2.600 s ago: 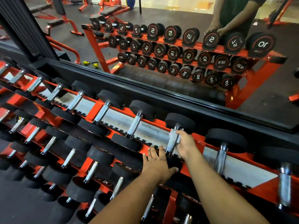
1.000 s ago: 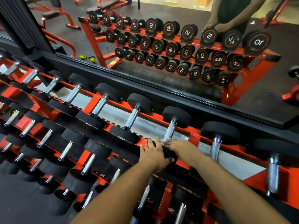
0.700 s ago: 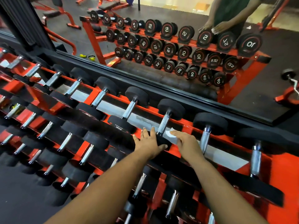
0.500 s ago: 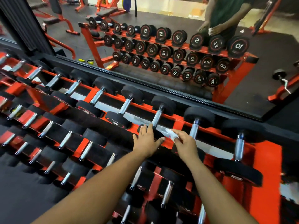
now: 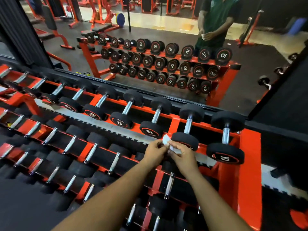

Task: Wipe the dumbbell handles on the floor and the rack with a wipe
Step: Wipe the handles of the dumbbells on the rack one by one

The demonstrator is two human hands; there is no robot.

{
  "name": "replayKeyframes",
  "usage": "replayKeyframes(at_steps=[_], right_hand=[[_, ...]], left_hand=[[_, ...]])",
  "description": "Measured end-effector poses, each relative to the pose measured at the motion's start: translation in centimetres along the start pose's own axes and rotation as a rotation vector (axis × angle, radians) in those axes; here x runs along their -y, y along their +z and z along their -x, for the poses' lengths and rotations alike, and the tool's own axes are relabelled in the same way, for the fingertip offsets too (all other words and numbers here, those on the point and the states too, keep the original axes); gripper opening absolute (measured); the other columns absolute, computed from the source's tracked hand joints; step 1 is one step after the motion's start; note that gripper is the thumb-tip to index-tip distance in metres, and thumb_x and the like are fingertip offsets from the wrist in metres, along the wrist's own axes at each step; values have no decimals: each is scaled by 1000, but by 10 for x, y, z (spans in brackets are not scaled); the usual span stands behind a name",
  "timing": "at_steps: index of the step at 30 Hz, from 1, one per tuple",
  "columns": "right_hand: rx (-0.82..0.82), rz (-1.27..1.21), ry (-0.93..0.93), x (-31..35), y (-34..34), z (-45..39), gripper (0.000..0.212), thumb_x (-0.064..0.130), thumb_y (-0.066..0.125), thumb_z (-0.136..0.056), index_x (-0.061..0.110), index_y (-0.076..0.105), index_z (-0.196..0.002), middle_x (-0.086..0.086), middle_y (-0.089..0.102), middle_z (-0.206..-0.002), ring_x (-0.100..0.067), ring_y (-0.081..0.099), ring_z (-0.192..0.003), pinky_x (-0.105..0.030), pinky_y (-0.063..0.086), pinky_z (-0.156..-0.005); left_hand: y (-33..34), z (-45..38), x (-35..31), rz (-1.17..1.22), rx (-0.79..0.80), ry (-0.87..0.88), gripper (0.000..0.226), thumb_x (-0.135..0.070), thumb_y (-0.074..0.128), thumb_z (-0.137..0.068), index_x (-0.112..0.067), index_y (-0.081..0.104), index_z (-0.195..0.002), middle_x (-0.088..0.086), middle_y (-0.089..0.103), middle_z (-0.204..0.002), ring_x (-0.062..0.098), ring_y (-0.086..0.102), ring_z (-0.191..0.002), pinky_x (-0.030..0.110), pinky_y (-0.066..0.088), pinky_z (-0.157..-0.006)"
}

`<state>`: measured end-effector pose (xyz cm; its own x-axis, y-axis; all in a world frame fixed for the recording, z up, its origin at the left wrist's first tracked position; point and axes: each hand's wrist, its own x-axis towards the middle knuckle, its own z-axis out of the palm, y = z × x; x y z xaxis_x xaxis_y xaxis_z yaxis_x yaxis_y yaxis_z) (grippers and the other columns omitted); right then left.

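Note:
A small white wipe [image 5: 166, 140] is pinched between my left hand [image 5: 155, 151] and my right hand [image 5: 182, 157], held above the front rail of the red dumbbell rack [image 5: 250, 147]. Just behind the wipe lies a black dumbbell with a chrome handle [image 5: 188, 125], its near head beside my right fingers. To its left sits a dumbbell marked 5 [image 5: 155, 116]; to its right one marked 10 [image 5: 225, 135]. Neither hand touches a dumbbell.
The rack has three tiers of black dumbbells with chrome handles, sloping down towards me. A wall mirror [image 5: 150, 67] behind the top tier reflects the rack and a person. Black floor [image 5: 25, 210] lies at the lower left.
My right hand came off the dumbbell handle it was wiping. My left hand lifted from the dumbbell head. Both hands met at the wipe, further right along the rack.

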<state>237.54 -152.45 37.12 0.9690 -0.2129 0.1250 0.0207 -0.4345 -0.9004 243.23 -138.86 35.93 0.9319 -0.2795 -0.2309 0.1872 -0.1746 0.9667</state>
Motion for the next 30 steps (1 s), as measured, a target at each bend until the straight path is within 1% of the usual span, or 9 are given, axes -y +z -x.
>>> replayKeyframes(at_steps=[4,9,12,15,18,22,25,27,30], right_hand=[[-89,-102,165,10,-1,5,31,15,65,-96,33,67,-121,16,70,-116,2,64,-107,-25,52,-95],[51,-43,246,29,-4,21,12,22,64,-98,30,72,-96,12,74,-85,3,66,-77,-39,57,-86],[27,-101,280,37,-6,33,4,24,69,-95,21,72,-96,5,75,-85,-11,70,-84,-45,60,-85],[15,-245,300,42,-14,43,7,20,69,-95,14,69,-98,-6,76,-92,-24,72,-95,-44,59,-85],[28,-342,299,35,-27,51,10,19,71,-92,13,68,-100,-23,70,-100,-35,70,-100,-46,60,-84],[-62,-326,242,25,-55,61,9,14,74,-90,15,67,-96,-17,73,-89,-29,72,-82,-37,60,-72],[-122,-264,156,17,-92,70,14,9,78,-86,15,65,-85,-7,68,-72,-14,63,-66,-28,55,-60],[-61,-245,111,10,-110,75,18,5,79,-84,13,64,-79,4,65,-65,-7,59,-61,-24,51,-59],[69,-276,89,-4,-151,88,18,-6,76,-81,8,66,-80,1,70,-71,-8,64,-65,-23,52,-65]], left_hand=[[-9,15,-10,116,41,-42,16,-7,55,-101,-8,71,-104,15,73,-89,17,67,-71,29,57,-64],[-18,37,-10,125,36,-18,18,-8,53,-102,-7,68,-111,9,70,-87,15,64,-72,29,54,-64],[-21,51,-12,98,23,10,18,-14,58,-101,2,64,-106,11,65,-81,18,64,-69,35,53,-66],[-19,65,-16,43,13,57,15,-15,59,-102,-2,60,-97,9,62,-67,13,60,-52,27,50,-55],[-8,73,-17,40,-27,73,8,-16,60,-102,-11,59,-97,6,62,-69,12,59,-52,24,46,-52],[25,82,-18,32,-139,93,13,-29,70,-96,-22,59,-98,0,66,-80,19,63,-70,37,52,-66],[72,101,-28,35,-181,150,21,-33,69,-97,-15,59,-94,1,62,-75,13,59,-64,30,50,-62],[103,112,-34,91,-97,150,29,-36,65,-99,-8,63,-93,5,63,-74,12,59,-63,24,47,-59],[157,128,-42,212,-58,104,32,-34,63,-101,-3,68,-94,5,64,-73,12,59,-65,22,48,-58]])
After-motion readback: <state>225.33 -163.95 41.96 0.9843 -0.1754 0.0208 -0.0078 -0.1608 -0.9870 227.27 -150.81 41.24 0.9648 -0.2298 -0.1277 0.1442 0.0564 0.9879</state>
